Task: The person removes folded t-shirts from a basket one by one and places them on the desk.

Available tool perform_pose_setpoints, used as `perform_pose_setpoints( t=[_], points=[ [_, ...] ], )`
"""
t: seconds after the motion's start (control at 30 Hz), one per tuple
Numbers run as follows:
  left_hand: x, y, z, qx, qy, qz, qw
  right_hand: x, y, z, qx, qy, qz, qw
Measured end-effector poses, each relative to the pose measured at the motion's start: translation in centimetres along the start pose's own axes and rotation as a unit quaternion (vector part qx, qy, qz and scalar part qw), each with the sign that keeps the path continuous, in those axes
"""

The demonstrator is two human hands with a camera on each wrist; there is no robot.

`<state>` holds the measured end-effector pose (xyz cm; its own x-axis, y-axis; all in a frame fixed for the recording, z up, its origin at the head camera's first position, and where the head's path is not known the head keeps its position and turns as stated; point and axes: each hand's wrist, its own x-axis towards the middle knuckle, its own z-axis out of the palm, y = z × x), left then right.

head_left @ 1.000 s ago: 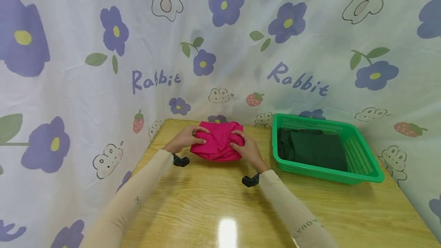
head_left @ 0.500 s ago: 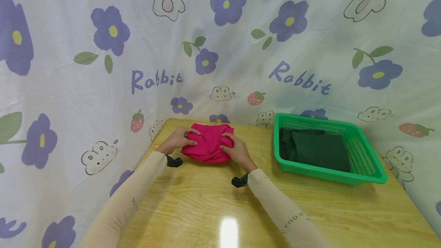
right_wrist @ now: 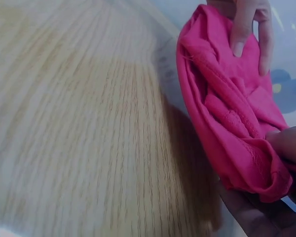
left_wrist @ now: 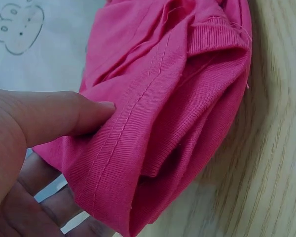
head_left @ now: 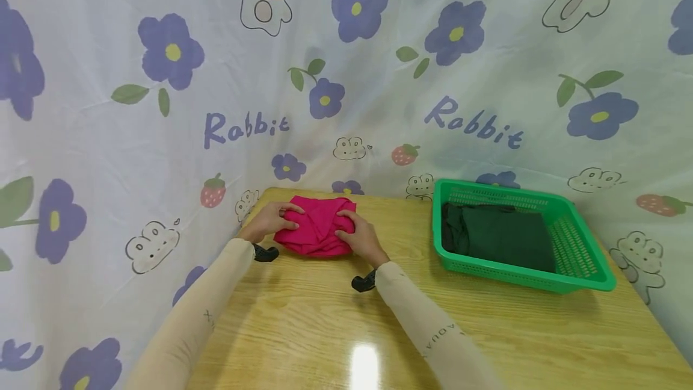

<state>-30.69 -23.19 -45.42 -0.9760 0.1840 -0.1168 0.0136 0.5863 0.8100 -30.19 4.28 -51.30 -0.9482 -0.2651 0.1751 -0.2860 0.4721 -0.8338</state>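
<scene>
Head view: your left hand (head_left: 266, 221) and right hand (head_left: 361, 237) grip the cloth (head_left: 316, 229) at opposite ends, neither nearer; its long axis runs between them, near the far left corner of the desk (head_left: 295, 324).

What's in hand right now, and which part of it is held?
A folded pink cloth, held at opposite ends: the left hand grips its left end, the right hand its right end.

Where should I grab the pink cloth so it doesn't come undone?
I'd grip the pink cloth at both ends, coming from left and right, squeezing its layers together. It's loosely folded with gaps showing between layers, so holding just one end might let it flop open.
</scene>
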Motion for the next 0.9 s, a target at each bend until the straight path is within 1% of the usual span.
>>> perform_pose_setpoints(
  t=[0.1, 0.2, 0.3, 0.4, 0.57, 0.67, 0.8, 0.9],
  points=[
    [-0.1, -0.1, -0.3, 0.004, 0.007, -0.004, 1.0, 0.3, 0.2, 0.4, -0.006, -0.01, 0.003, 1.0],
    [0.0, -0.7, -0.6, 0.009, 0.014, -0.006, 0.9998, 0.5, 0.1, 0.7, -0.006, -0.024, 0.007, 1.0],
    [0.1, -1.3, -0.9, 0.01, 0.011, -0.008, 0.9998, 0.5, 0.0, 1.0, -0.006, -0.036, 0.007, 0.999],
    [0.1, -1.8, -1.3, 0.023, 0.017, -0.012, 0.9995, 0.7, -0.3, 1.5, -0.007, -0.042, 0.002, 0.999],
    [0.2, -2.6, -1.8, 0.029, 0.031, -0.018, 0.9989, 1.3, -0.6, 2.4, -0.01, -0.046, 0.007, 0.999],
    [0.3, -2.8, -2.0, 0.02, 0.031, -0.025, 0.999, 1.6, -0.9, 2.7, -0.02, -0.045, 0.014, 0.999],
    [0.4, -3.1, -2.0, 0.026, 0.027, -0.032, 0.9988, 1.8, -1.1, 3.0, -0.021, -0.042, 0.021, 0.999],
    [0.4, -3.4, -2.1, 0.03, 0.031, -0.034, 0.9985, 1.9, -1.4, 3.2, -0.022, -0.043, 0.022, 0.999]
  ],
)
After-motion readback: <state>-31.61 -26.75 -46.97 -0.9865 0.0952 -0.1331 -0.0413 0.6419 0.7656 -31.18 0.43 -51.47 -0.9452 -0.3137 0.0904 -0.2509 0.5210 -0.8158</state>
